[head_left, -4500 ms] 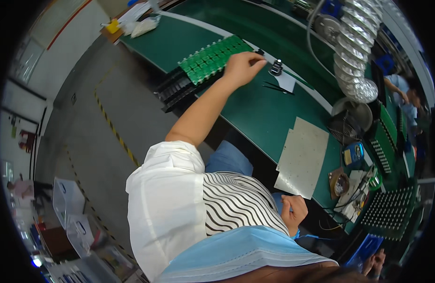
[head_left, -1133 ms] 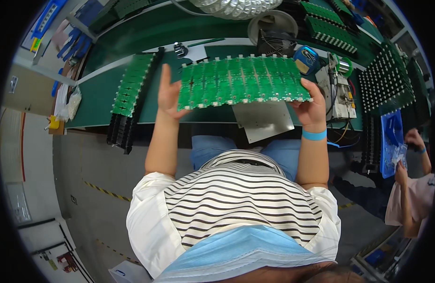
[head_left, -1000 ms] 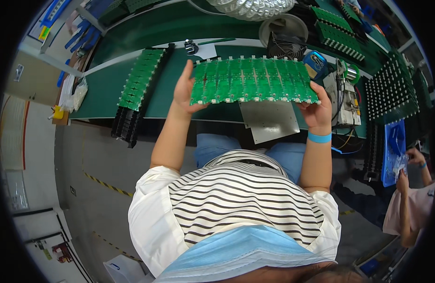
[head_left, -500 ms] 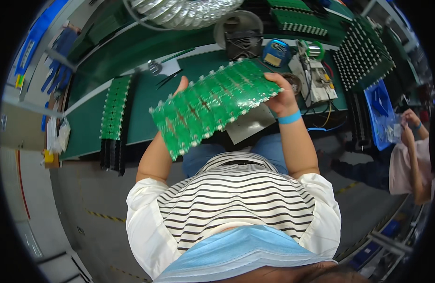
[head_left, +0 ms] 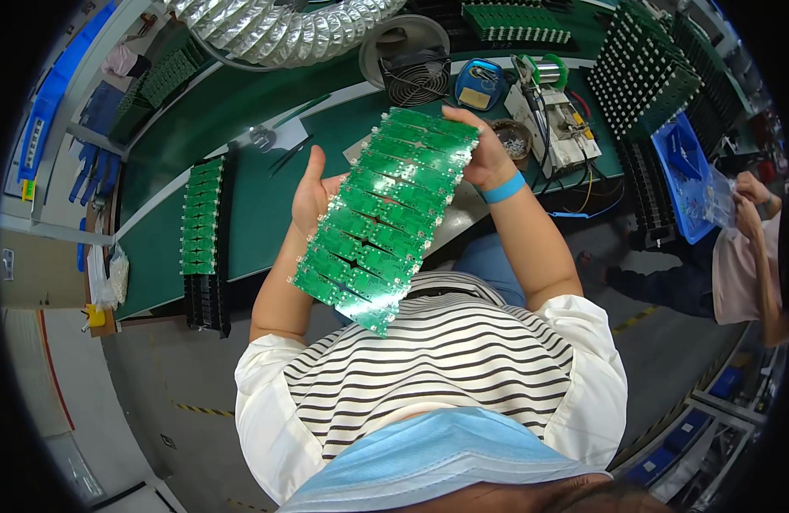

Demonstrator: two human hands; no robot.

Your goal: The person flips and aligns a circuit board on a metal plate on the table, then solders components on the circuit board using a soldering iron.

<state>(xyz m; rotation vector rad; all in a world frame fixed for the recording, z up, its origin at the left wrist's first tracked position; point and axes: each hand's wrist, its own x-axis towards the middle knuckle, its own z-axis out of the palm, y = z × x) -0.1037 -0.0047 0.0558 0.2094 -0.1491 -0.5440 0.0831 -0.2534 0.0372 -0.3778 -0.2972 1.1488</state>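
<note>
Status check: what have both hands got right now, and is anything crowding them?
Left hand and right hand both grip the green circuit board panel, tilted above the lap. Grey plate lies beneath. Nothing between hands and bench.

Bright, even overhead light with soft shadows and a mild sheen on the green bench top [head_left: 258, 205], sharp in the middle, while fisheye bending curves the edges into a black rim where detail seems slightly smeared
</note>
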